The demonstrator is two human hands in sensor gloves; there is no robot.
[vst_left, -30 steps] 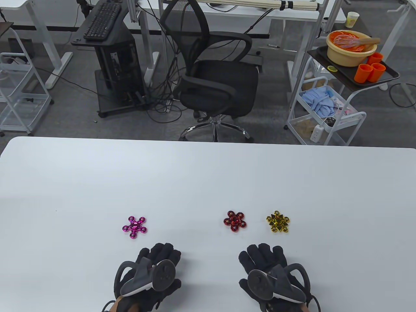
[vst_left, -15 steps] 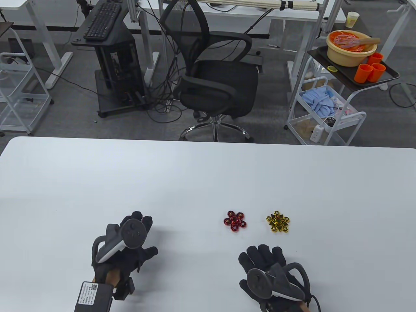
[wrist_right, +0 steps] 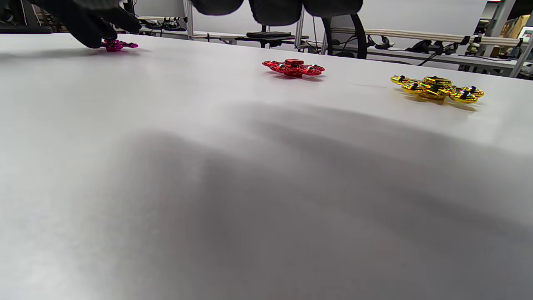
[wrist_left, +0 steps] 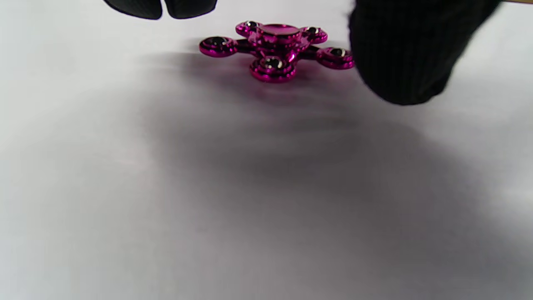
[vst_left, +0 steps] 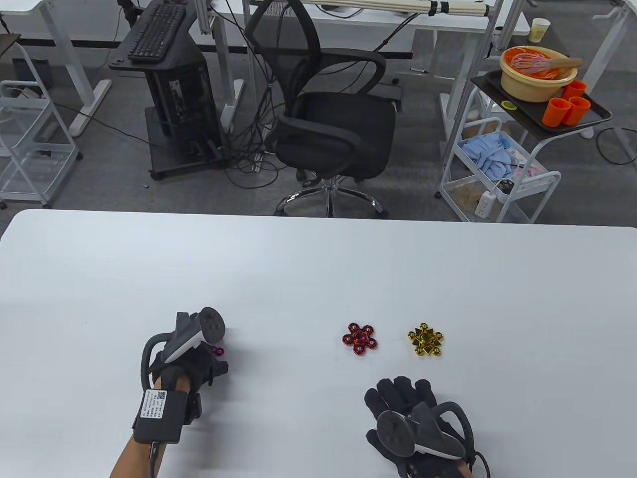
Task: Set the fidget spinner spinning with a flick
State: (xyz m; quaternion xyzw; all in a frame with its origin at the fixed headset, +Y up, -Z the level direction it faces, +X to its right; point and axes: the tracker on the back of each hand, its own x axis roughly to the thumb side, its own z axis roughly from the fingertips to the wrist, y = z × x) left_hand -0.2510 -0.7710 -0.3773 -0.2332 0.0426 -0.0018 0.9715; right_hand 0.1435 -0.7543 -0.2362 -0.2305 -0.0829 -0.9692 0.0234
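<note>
Three fidget spinners lie flat on the white table (vst_left: 318, 259): pink (vst_left: 219, 351), red (vst_left: 361, 339) and gold (vst_left: 425, 339). My left hand (vst_left: 199, 356) hovers over the pink spinner and hides most of it in the table view. In the left wrist view the pink spinner (wrist_left: 275, 48) lies still, with my thumb (wrist_left: 408, 54) right beside one of its arms and two fingertips (wrist_left: 162, 6) above its far side; nothing is gripped. My right hand (vst_left: 405, 406) rests flat on the table, fingers spread, just in front of the red and gold spinners (wrist_right: 293, 67) (wrist_right: 437, 87).
Beyond the table's far edge stand a black office chair (vst_left: 333, 124), a computer cart (vst_left: 169, 94) and a white trolley (vst_left: 502, 164) with a bowl and orange cups.
My left hand moved forward and left from the table's front edge to over the pink spinner, now covering most of it. The right hand and the other spinners stayed put.
</note>
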